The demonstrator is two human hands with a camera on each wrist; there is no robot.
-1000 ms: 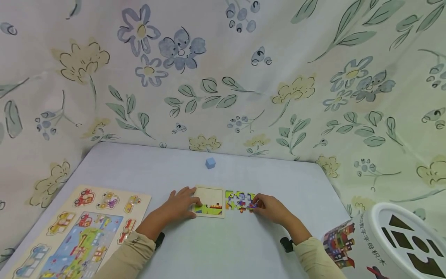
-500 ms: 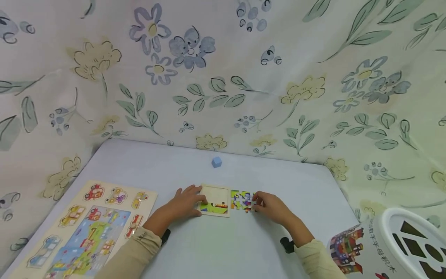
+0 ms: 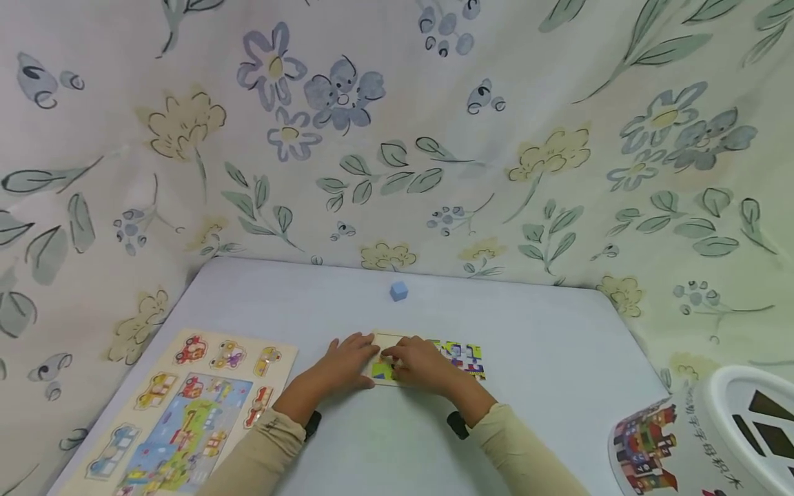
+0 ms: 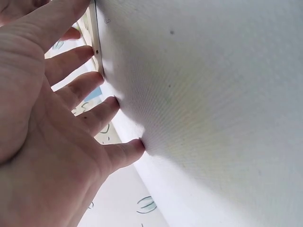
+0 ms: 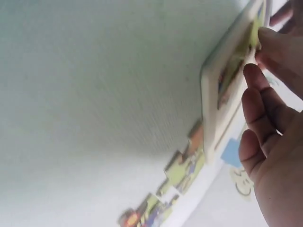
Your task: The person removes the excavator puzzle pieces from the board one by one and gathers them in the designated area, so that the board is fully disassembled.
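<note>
A small wooden puzzle tray (image 3: 392,335) lies flat on the table, with green picture pieces in its lower part. My left hand (image 3: 344,363) rests at the tray's left edge, its fingers spread and fairly straight; in the left wrist view fingertips of this hand (image 4: 61,127) touch the tray edge and the tabletop. Over the tray, my right hand (image 3: 424,365) pinches a small green puzzle piece (image 5: 256,34) between thumb and index finger, mostly hidden by them. Loose puzzle pieces (image 3: 474,353) lie just right of the tray, partly covered by the right hand.
A larger wooden vehicle puzzle board (image 3: 245,372) lies at the left. Toward the back of the table sits a blue cube (image 3: 399,291). A white bucket (image 3: 688,441) with a shape-hole lid stands at the right front. Floral cloth (image 3: 384,200) hangs behind the table.
My right hand has moved left from the loose pieces to above the tray, carrying a puzzle piece. The left hand stays at the tray's edge. The head view has shifted slightly.
</note>
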